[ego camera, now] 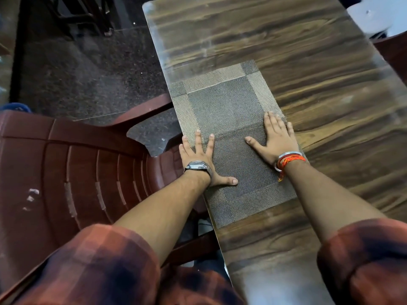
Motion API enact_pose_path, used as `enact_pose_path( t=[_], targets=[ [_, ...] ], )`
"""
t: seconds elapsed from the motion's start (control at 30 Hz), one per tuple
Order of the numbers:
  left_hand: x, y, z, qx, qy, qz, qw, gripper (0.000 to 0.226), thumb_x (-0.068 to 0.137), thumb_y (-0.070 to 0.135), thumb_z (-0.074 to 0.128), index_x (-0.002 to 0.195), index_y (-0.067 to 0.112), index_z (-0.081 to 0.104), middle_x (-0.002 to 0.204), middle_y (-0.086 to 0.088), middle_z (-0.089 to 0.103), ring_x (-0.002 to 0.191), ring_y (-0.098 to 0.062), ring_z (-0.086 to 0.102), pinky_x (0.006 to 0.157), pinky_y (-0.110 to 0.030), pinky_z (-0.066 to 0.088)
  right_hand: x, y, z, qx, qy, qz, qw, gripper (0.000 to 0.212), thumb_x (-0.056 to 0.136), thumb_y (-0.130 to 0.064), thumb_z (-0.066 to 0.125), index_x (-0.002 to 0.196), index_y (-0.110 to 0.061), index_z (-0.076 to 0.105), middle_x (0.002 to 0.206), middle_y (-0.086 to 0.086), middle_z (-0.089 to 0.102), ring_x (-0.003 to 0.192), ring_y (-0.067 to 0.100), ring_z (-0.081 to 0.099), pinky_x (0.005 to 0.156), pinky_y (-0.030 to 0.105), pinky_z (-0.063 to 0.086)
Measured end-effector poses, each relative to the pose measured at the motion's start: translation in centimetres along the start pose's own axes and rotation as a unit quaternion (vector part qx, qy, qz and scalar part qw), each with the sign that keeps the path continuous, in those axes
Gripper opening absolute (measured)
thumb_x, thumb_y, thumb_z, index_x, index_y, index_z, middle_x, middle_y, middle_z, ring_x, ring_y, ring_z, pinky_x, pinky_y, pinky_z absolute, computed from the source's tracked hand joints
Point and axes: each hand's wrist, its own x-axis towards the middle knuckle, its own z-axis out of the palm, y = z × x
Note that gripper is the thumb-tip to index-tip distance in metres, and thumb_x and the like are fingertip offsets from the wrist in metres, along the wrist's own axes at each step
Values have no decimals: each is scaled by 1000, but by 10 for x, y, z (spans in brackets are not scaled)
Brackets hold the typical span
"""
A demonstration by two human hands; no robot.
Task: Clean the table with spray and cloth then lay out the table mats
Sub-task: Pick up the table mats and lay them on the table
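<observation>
A woven table mat (229,111), grey in the middle with a paler border, lies flat on the wood-grain table (330,84), its long left side running along the table's near edge. Both hands rest on it with palms down, holding nothing. The left hand (199,159) lies on the mat's left border, fingers straight and spread, thumb stretched toward the mat's centre; a wristwatch (198,166) sits on that wrist. The right hand (275,139) is laid flat near the mat's right border, fingers together and straight; its outer fingers seem to reach past the border onto bare wood, though the edge is hard to make out there. A metal bangle (286,155) and orange threads (290,160) circle the right wrist. A red-brown plastic chair (77,161) stands just beside the table, under the left forearm.
</observation>
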Motion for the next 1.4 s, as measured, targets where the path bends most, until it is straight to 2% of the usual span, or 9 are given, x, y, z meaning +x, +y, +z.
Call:
enact_pose_path(
  t=[0.1, 0.37, 0.7, 0.83, 0.93, 1.17, 1.4],
  targets=[
    [-1, -1, 1, -1, 3, 2, 1000, 154, 32, 106, 37, 145, 32, -35, 152, -11, -41, 139, -52, -25, 114, -59, -8, -1, -1, 1, -4, 8, 8, 1000, 102, 77, -87, 16, 153, -21, 1, 161, -4, 2, 147, 11, -1, 118, 43, -6],
    [-4, -4, 1, -9, 6, 14, 1000, 153, 33, 105, 41, 145, 32, -34, 150, -10, -44, 138, -49, -30, 110, -59, -18, -7, -4, 8, -17, 19, 15, 1000, 100, 79, -84, 13, 153, -18, 1, 161, -1, 0, 147, 16, -2, 119, 42, -1],
    [-7, -7, 6, -22, 15, 18, 999, 149, 36, 106, 36, 146, 31, -33, 151, -9, -43, 140, -45, -30, 111, -59, -21, -9, -2, 10, -11, 26, 9, 1000, 96, 81, -82, 12, 153, -19, -1, 161, -2, -1, 147, 15, -3, 119, 43, -2],
    [-15, -8, 12, -76, 88, 16, 993, 139, 42, 107, 24, 150, 33, -25, 156, -9, -34, 143, -42, -24, 113, -58, -16, -22, -6, 3, -4, 103, -10, 995, 90, 86, -74, 23, 153, -16, 7, 161, 0, 7, 147, 17, 2, 118, 47, 2],
    [-24, -5, 12, -71, 129, 38, 988, 129, 52, 104, 20, 150, 32, -23, 158, -6, -32, 145, -41, -20, 115, -57, -13, -33, -15, -4, -11, 108, -29, 994, 88, 86, -72, 22, 153, -15, 10, 160, 1, 8, 147, 20, 4, 118, 47, 3],
    [-59, 7, -8, -49, 220, 109, 968, 98, 83, 81, 24, 151, 28, -22, 160, -4, -25, 148, -37, -15, 118, -54, -7, -75, -40, -26, -27, 136, -7, 990, 84, 89, -68, 17, 152, -13, 10, 160, 4, 10, 147, 21, 8, 118, 47, 7],
    [-128, 11, -3, -47, 291, 198, 935, 88, 93, 63, 30, 153, 23, -20, 161, -4, -24, 148, -34, -14, 119, -49, -7, -173, -49, -54, -25, 188, 55, 980, 81, 91, -64, 23, 153, -14, 8, 161, 3, 5, 147, 21, 5, 118, 44, 4]
  ],
)
